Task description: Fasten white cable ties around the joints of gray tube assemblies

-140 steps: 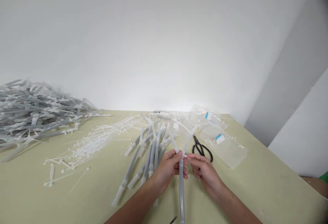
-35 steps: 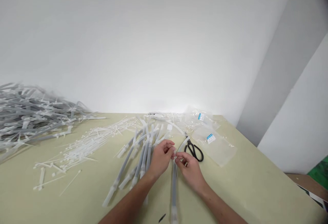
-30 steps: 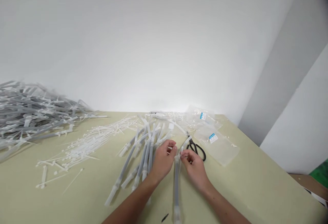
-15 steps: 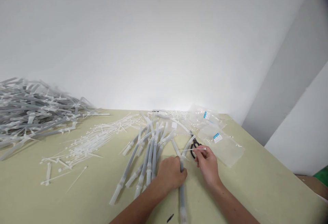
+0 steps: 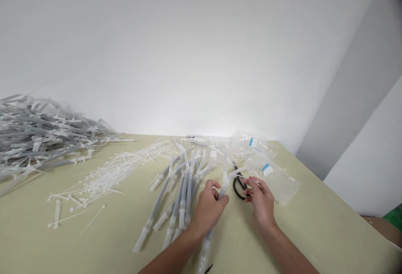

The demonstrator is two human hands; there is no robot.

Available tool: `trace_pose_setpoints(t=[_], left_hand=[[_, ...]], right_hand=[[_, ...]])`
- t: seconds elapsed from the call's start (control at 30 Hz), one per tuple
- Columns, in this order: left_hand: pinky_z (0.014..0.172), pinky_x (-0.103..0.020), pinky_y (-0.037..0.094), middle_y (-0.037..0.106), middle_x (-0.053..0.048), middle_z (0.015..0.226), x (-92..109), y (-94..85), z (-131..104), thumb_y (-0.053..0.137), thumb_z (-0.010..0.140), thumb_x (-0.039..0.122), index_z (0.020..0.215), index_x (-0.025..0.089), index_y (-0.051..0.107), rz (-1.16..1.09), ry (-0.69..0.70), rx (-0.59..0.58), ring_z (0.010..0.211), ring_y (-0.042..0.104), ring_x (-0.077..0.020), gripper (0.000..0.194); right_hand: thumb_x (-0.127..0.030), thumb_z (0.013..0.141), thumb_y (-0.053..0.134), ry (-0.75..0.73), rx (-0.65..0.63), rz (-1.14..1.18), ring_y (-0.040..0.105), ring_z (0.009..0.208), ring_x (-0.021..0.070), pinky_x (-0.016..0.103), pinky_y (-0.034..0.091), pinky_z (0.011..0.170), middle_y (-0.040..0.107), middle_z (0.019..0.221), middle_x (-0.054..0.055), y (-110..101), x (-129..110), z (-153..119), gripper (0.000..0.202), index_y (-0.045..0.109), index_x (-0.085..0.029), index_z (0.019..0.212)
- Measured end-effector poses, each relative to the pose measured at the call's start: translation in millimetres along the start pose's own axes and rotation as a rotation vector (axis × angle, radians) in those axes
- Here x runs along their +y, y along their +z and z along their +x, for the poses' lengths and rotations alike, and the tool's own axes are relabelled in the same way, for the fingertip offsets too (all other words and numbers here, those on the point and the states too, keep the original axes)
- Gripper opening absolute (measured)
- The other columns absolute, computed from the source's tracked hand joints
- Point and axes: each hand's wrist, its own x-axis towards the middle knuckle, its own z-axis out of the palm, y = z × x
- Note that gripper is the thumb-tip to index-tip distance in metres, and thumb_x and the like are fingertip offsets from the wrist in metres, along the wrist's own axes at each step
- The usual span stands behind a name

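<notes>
My left hand is closed around a grey, translucent Y-shaped tube, whose two pale branches spread beyond the fingers. In a pinch between thumb and fingers, my right hand holds a thin white cable tie. Its strap reaches toward the tube's right branch; whether it loops around the branch I cannot tell. Black-handled scissors or snips lie beside the right fingers, partly covered. Several similar tubes lie in a loose bunch left of my left hand.
Loose white cable ties spread across the left of the greenish table. A large heap of grey tube pieces stands at the far left. Clear plastic bags with blue labels lie at the back right, against a white wall.
The held tube has turned, its lower end swinging left and its branches tipping right. My right hand has shifted slightly right with the cable tie, showing more of the black handles.
</notes>
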Motion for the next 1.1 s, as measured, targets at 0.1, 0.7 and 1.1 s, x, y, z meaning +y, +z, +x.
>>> trace_pose_setpoints(t=[0.1,0.7,1.1], left_hand=[[0.046,-0.020,0.027,0.040,0.010,0.049,-5,1.1,2,0.057,0.076,0.032,0.092,0.021,0.047,-0.097,-0.047,-0.007,0.045,0.041,-0.0090,0.022],[0.040,-0.022,0.042,0.055,0.003,0.073,1,-3.5,-1,0.060,0.076,0.039,0.120,0.026,0.040,-0.691,-0.225,-0.305,0.046,0.054,-0.0105,0.051],[0.034,-0.022,0.041,0.053,0.006,0.067,14,-2.5,-6,0.059,0.077,0.042,0.122,0.027,0.038,-0.476,-0.058,-0.159,0.037,0.052,-0.0110,0.052]], right_hand=[[-0.041,0.069,0.067,0.045,-0.031,0.020,0.054,0.053,0.0141,0.024,0.040,0.042,0.069,0.090,0.007,0,0,0,0.033,0.062,-0.018,0.091],[-0.042,0.071,0.069,0.140,-0.480,-0.003,0.045,0.048,0.0111,0.023,0.030,0.043,0.057,0.062,-0.001,7,-7,-17,0.038,0.070,-0.016,0.099],[-0.038,0.071,0.071,0.206,-0.606,0.176,0.051,0.057,0.0130,0.024,0.036,0.046,0.063,0.077,0.003,9,-11,-22,0.038,0.069,-0.020,0.105]])
